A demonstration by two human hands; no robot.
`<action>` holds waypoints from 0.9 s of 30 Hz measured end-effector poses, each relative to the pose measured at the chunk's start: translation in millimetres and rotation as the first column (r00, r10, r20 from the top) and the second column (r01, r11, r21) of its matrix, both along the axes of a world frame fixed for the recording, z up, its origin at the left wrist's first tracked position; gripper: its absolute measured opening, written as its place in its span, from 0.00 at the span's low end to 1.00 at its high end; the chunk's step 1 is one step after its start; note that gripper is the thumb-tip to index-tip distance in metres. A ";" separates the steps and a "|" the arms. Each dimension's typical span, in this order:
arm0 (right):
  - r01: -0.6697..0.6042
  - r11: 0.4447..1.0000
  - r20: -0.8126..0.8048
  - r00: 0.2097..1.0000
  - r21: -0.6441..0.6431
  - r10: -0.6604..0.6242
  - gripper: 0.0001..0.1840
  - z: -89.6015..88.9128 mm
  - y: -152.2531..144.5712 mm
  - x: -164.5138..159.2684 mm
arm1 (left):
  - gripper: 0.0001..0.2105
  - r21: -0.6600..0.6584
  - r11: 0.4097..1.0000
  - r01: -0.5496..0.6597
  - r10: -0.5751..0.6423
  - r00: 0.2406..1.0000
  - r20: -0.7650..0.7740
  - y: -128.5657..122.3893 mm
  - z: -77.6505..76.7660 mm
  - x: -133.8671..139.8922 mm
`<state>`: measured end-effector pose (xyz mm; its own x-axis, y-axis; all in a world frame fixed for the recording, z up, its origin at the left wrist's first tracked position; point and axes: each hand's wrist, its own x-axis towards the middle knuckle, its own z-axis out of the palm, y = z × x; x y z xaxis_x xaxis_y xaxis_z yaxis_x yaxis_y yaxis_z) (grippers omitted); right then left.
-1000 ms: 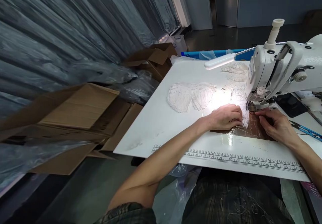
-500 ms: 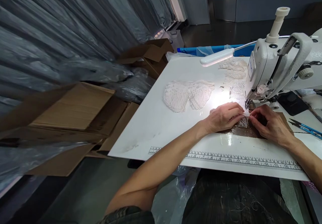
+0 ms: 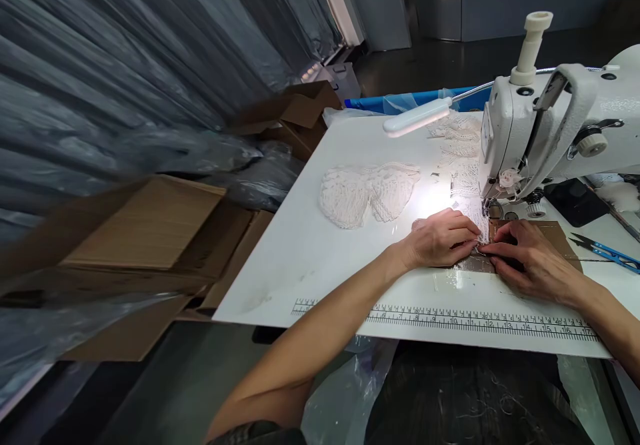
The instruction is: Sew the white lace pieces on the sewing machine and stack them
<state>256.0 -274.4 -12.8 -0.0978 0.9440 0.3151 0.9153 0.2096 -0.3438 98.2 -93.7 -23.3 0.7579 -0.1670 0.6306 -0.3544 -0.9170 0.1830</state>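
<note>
A strip of white lace (image 3: 465, 181) runs from the back of the table, past the needle of the white sewing machine (image 3: 507, 138), toward me. My left hand (image 3: 445, 238) lies over its near left side, fingers closed on the lace just in front of the presser foot. From the right, my right hand (image 3: 530, 258) pinches the near end of the lace, its fingertips almost meeting the left ones. Beneath both hands is a brown taped patch (image 3: 555, 241) on the table. Two joined lace cups (image 3: 370, 193) lie flat to the left.
Blue thread snips (image 3: 607, 253) and a black pad (image 3: 577, 203) are at the right. A lit lamp (image 3: 417, 117) hangs over the white table (image 3: 280, 265), which has a printed ruler (image 3: 440, 318) along its front. Open cardboard boxes (image 3: 145, 225) stand at the left.
My right hand has shifted down and slightly left along the lace, toward me. My left hand has slid slightly toward me. The view has turned a little to the right.
</note>
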 end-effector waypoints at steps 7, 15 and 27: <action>-0.023 0.998 -0.113 0.993 -0.063 0.016 0.16 4.7 3.8 10.1 | 0.12 0.168 0.986 -0.003 0.017 0.996 -0.082 -0.5 -1.3 -0.5; 0.247 0.953 -0.128 0.954 -0.176 -0.271 0.15 5.7 22.6 25.5 | 0.12 0.222 0.975 0.001 0.049 0.974 -0.222 1.5 2.0 -4.6; 0.048 0.999 0.048 0.998 0.016 -0.049 0.18 -2.9 14.7 21.1 | 0.15 0.338 0.940 -0.037 0.103 0.978 -0.182 -6.4 5.9 -5.6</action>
<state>277.1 -259.8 -15.7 -0.0671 0.9434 0.3248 0.9400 0.1689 -0.2964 92.6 -100.0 -17.4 0.8771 -0.2831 0.3880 -0.2753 -0.9583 -0.0769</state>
